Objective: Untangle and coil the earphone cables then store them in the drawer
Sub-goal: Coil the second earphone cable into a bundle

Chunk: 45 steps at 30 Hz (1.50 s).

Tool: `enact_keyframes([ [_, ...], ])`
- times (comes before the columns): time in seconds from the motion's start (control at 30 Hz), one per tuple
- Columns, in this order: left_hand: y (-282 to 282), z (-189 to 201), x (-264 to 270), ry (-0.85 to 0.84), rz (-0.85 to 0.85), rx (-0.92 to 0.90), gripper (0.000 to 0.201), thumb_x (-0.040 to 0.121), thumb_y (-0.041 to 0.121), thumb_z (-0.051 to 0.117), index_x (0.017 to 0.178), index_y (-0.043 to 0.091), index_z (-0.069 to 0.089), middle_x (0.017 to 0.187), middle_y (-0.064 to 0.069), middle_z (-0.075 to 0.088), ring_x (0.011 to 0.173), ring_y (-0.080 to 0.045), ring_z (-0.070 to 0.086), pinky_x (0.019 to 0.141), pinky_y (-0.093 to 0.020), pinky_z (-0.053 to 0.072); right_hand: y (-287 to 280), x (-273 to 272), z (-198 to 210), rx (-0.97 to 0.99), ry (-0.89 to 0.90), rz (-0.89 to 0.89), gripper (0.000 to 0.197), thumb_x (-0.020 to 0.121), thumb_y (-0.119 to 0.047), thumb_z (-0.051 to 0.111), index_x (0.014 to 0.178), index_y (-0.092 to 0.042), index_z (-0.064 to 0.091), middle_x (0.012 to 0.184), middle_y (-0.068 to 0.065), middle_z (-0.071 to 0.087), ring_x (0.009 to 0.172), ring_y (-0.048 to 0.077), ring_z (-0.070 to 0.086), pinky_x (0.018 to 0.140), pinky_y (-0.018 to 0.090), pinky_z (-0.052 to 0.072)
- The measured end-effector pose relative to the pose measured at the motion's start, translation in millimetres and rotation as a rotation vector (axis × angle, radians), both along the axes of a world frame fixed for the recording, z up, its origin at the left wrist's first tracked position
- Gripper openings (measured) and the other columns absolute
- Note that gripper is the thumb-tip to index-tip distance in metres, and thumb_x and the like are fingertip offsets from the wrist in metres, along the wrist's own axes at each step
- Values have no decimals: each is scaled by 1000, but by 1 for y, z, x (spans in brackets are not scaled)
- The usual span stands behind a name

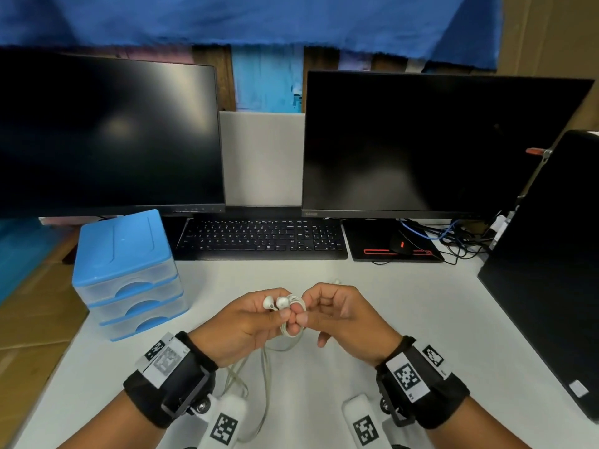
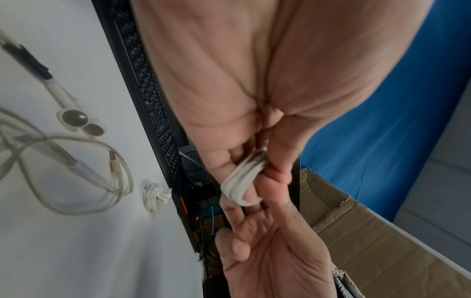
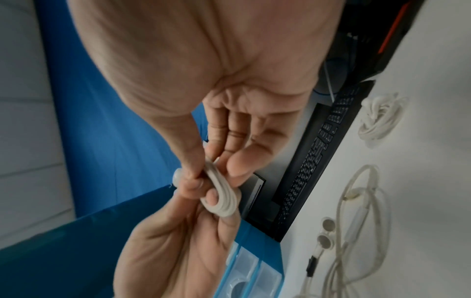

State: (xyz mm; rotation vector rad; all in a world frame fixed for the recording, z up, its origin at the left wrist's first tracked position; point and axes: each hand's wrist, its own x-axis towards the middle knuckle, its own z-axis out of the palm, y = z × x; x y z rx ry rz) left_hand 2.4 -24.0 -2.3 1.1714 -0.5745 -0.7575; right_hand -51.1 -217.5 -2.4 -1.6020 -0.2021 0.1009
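My left hand point(image 1: 287, 317) holds a white earphone set, its two earbuds point(image 1: 275, 302) sticking up past the thumb. The cable coil point(image 1: 293, 322) is wound round the left fingers, and shows as a flat bundle of loops point(image 2: 242, 181) in the left wrist view. My right hand point(image 1: 309, 307) pinches the coil point(image 3: 221, 198) between thumb and fingers. A second, uncoiled earphone set point(image 2: 76, 121) lies on the table under my wrists, its cable point(image 1: 264, 384) in loose loops. A third set lies coiled point(image 3: 379, 119) beyond the right hand. The blue drawer unit point(image 1: 129, 270) stands at the left with all drawers closed.
A black keyboard point(image 1: 262, 238) and two dark monitors point(image 1: 107, 134) line the back of the white table point(image 1: 405, 303). A mouse on a black pad point(image 1: 395, 244) and tangled cables sit back right. A dark slanted panel point(image 1: 551, 270) borders the right side.
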Motion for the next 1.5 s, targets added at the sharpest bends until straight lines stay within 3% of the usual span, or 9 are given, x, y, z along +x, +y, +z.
enact_keyframes([
  [0.33,-18,-3,-12,-20,339,56,14,64,5,51,76,0,56,69,-9,59,66,-16,51,70,-27,42,14,0,-13,-63,-76,-175,8,85,-9,73,88,-5,66,76,-3,67,76,7,61,52,29,53],
  [0.57,8,3,3,-89,-40,57,14,87,2,54,94,0,66,84,-13,61,79,-18,58,83,-28,49,4,-3,-9,-79,-125,-65,11,84,-14,74,88,-7,67,85,19,69,78,14,61,52,28,49],
  [0.77,2,3,4,-157,44,83,13,85,4,53,93,-3,60,78,-5,62,76,-12,58,78,-20,48,10,-3,-9,-71,-170,-118,8,85,-11,74,83,-8,67,66,-11,65,68,4,56,53,15,45],
  [0.83,-1,4,3,-219,87,118,11,83,6,54,90,-2,59,75,0,63,73,-6,58,72,-14,46,12,-4,-10,-90,-200,-148,7,85,-10,73,82,-13,68,68,-11,67,70,2,56,56,14,45],
  [1.0,-5,6,1,-278,140,159,7,80,5,54,84,2,58,72,5,59,68,-2,54,66,-13,43,16,-4,-14,-106,-202,-193,8,84,-14,74,81,-20,69,74,-10,67,75,5,59,58,34,49],
  [1.2,1,5,4,-309,173,266,12,70,24,63,76,14,66,73,-2,57,77,-24,44,75,-41,31,17,-5,-14,-127,-206,-179,11,83,-17,74,83,-8,67,75,-5,63,75,7,58,59,25,50],
  [1.27,3,6,6,-303,148,255,8,77,16,62,81,12,68,74,-2,60,77,-23,47,76,-36,34,17,-5,-16,-138,-177,-188,9,83,-17,74,82,-10,67,75,-5,63,75,7,58,59,28,51],
  [1.4,4,8,8,-360,97,268,15,91,-6,53,95,-2,67,77,8,70,75,-2,61,72,-14,45,14,-1,-18,-53,-124,-231,12,82,-10,75,83,-19,67,82,1,67,77,7,59,56,25,49],
  [1.5,6,4,7,-384,77,301,15,91,4,59,100,3,71,89,-1,72,88,-12,63,83,-23,48,16,-1,-17,-46,-98,-225,27,78,-10,80,100,-22,69,82,-6,69,76,7,57,65,18,46],
])
